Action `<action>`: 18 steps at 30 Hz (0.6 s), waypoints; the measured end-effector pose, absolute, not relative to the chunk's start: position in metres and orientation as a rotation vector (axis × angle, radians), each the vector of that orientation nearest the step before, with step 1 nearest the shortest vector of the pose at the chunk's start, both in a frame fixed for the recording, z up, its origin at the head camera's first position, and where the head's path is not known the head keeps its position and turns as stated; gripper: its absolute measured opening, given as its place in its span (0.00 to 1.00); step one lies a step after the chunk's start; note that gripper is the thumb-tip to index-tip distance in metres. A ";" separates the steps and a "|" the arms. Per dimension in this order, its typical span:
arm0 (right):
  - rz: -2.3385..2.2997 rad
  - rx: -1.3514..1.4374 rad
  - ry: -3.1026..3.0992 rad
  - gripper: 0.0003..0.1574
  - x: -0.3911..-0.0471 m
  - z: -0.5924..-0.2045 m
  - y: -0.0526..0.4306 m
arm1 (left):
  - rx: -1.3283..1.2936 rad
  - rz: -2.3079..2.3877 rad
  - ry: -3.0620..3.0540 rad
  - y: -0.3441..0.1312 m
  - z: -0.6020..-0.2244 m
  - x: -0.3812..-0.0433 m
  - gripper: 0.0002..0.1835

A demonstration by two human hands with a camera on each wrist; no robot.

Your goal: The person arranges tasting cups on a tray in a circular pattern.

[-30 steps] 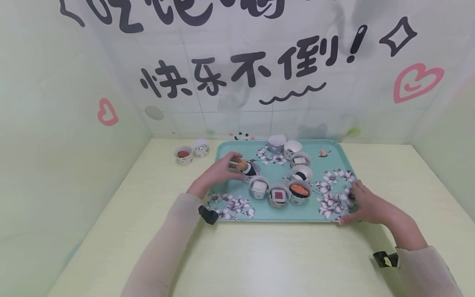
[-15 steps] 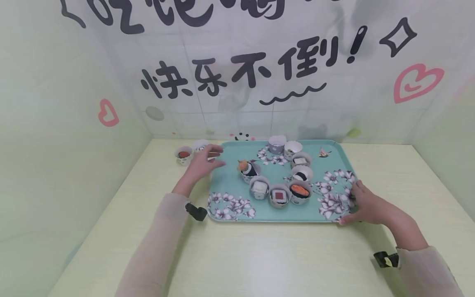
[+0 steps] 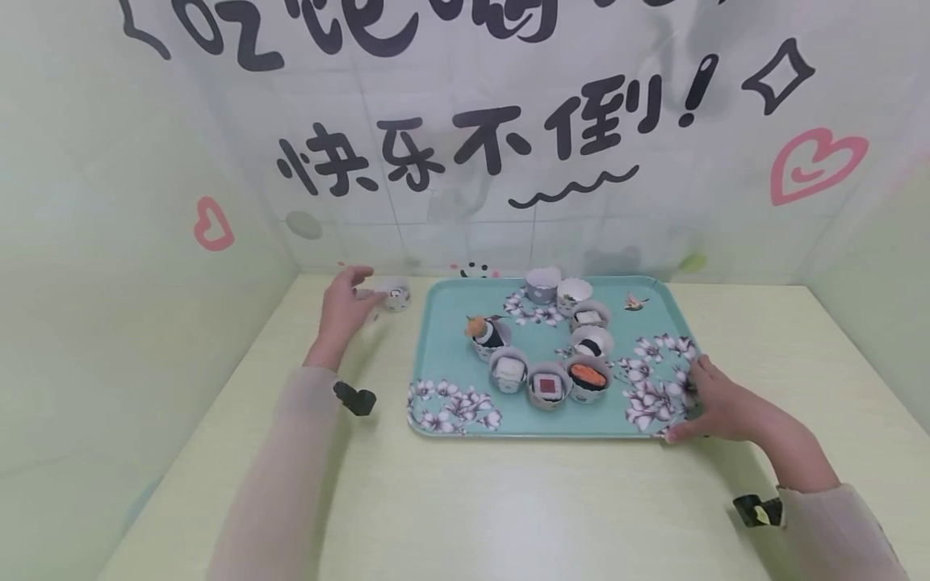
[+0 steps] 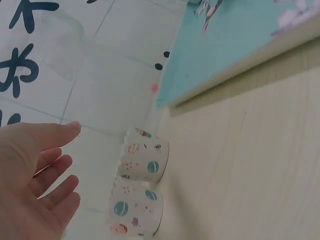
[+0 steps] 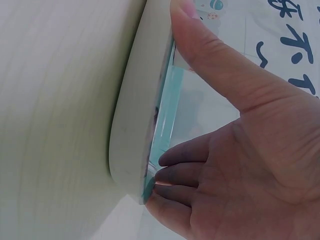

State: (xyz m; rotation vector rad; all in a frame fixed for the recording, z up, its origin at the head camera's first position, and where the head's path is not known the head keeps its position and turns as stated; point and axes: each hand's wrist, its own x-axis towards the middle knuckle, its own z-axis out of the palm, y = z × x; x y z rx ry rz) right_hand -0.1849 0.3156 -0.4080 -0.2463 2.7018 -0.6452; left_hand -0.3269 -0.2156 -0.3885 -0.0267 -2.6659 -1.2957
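My left hand (image 3: pixel 343 311) hovers above the back left of the table, fingers spread, overlapping a paper baking cup mostly hidden behind it. In the left wrist view that hand (image 4: pixel 40 175) is apart from two patterned cups, the nearer cup (image 4: pixel 135 210) and another cup (image 4: pixel 145 157). The second cup (image 3: pixel 396 298) also shows in the head view. My right hand (image 3: pixel 734 403) rests on the front right corner of the teal floral tray (image 3: pixel 446 323), thumb along the front edge and fingers at the right side. In the right wrist view its fingers (image 5: pixel 182 172) lie nearly straight against the rim.
Several paper cups form a curve on the tray. One cup (image 3: pixel 490 337) holds a sushi-like piece topped with orange; others hold a white piece (image 3: pixel 508 369), a red-centred piece (image 3: pixel 547 385) and an orange-topped piece (image 3: pixel 587 376). A printed wall (image 3: pixel 465 190) stands behind the pale table (image 3: pixel 479 508).
My left hand has left the orange-topped cup at the tray's left and moved leftward off the tray, toward the two cups on the table. My right hand stays at the tray corner.
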 end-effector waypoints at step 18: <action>-0.668 -0.227 2.688 0.89 -0.184 -0.409 0.315 | 0.340 -1.337 -2.788 -0.241 -0.418 -0.335 0.43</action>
